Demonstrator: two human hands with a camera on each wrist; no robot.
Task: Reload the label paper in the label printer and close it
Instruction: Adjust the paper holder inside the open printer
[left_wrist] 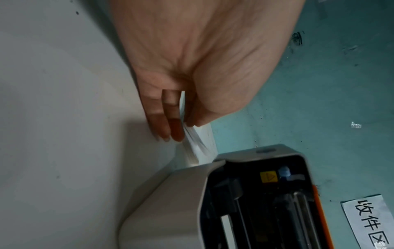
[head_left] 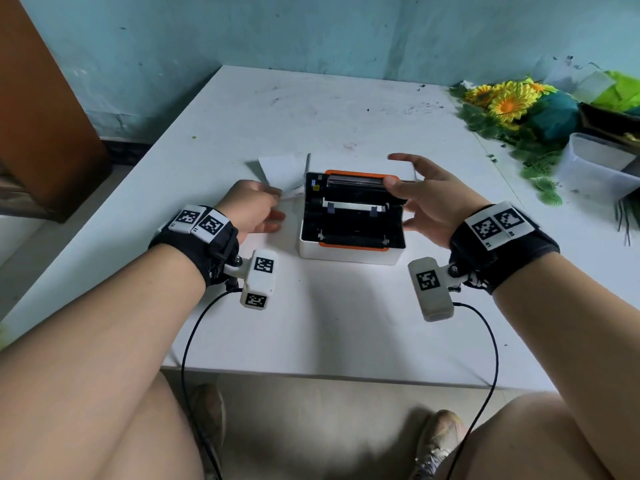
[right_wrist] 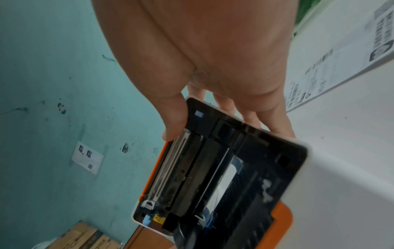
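Observation:
The white label printer with orange trim stands open in the middle of the white table, its black inside showing. Its raised lid stands at the back. My right hand grips the lid's right corner, thumb on the inner face and fingers behind it; the right wrist view shows this hand on the lid. My left hand pinches a folded stack of white label paper just left of the printer. The left wrist view shows that hand, the paper and the printer.
Artificial sunflowers and leaves are heaped at the table's back right, beside a clear plastic container. A printed sheet lies behind the printer on the right. A brown cabinet stands on the left, and a teal wall runs behind the table.

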